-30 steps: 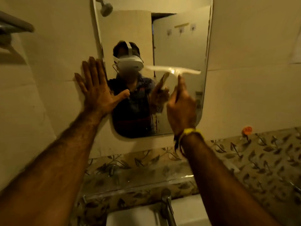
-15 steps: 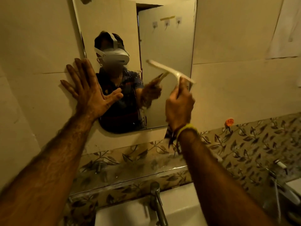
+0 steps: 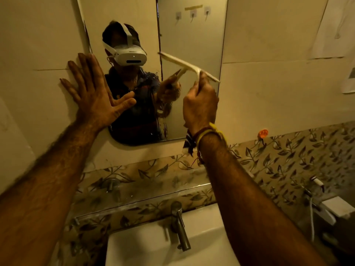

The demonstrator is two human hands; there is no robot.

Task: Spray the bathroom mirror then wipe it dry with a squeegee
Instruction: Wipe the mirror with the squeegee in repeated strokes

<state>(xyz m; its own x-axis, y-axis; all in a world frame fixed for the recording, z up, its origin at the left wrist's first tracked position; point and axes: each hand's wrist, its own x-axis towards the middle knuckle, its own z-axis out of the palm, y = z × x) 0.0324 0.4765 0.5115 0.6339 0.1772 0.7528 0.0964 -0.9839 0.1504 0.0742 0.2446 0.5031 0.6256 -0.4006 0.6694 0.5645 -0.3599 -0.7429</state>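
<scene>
Now the squeegee (image 3: 189,67) blade tilts more steeply.

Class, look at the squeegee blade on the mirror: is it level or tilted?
Tilted. The squeegee blade slopes down from its upper-left end to its lower-right end on the mirror, with the right hand gripping its handle.
</scene>
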